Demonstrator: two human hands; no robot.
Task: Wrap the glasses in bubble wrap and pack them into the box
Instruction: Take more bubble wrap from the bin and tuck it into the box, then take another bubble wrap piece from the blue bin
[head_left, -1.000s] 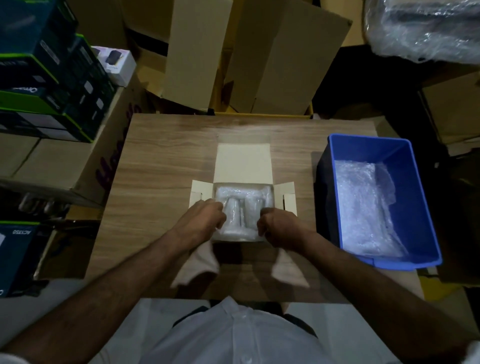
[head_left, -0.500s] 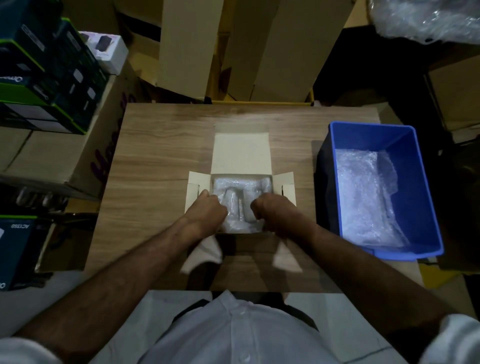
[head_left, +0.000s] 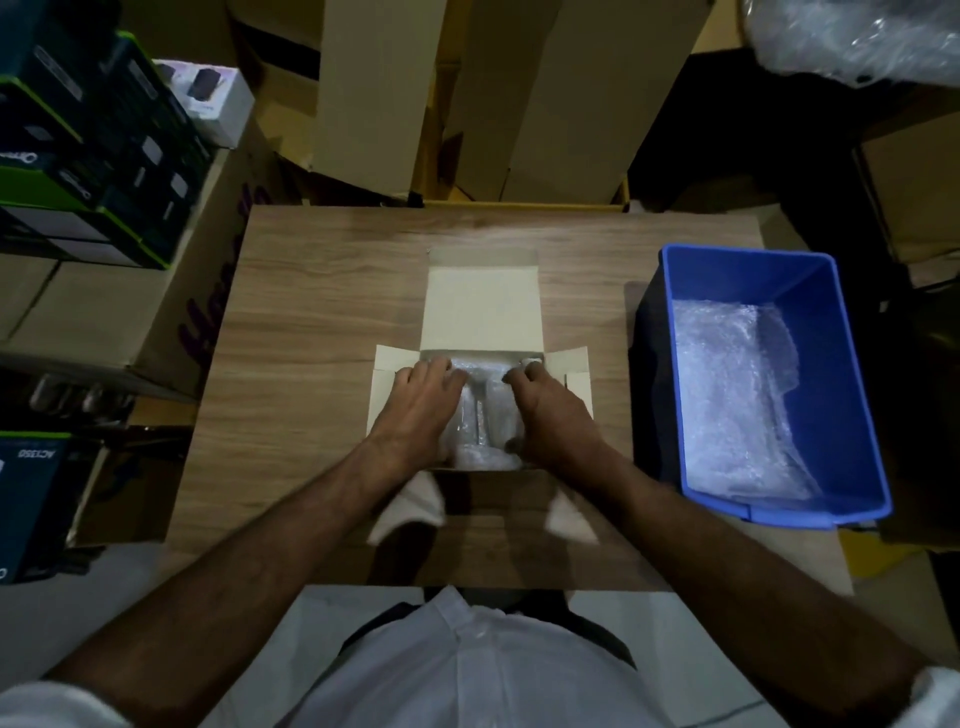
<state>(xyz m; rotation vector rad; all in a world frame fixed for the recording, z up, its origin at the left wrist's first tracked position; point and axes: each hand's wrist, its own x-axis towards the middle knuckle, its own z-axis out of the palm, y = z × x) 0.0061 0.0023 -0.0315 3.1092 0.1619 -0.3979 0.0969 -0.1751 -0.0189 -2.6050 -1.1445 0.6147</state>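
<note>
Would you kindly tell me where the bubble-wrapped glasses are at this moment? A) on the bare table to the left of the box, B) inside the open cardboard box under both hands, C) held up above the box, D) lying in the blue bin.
B: the bubble-wrapped glasses sit inside the open cardboard box, with the left hand and right hand pressing on them.

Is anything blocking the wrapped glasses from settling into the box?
Nothing visible. The wrapped glasses already lie inside the open box, flaps folded outward, with the left hand and right hand on them.
</note>
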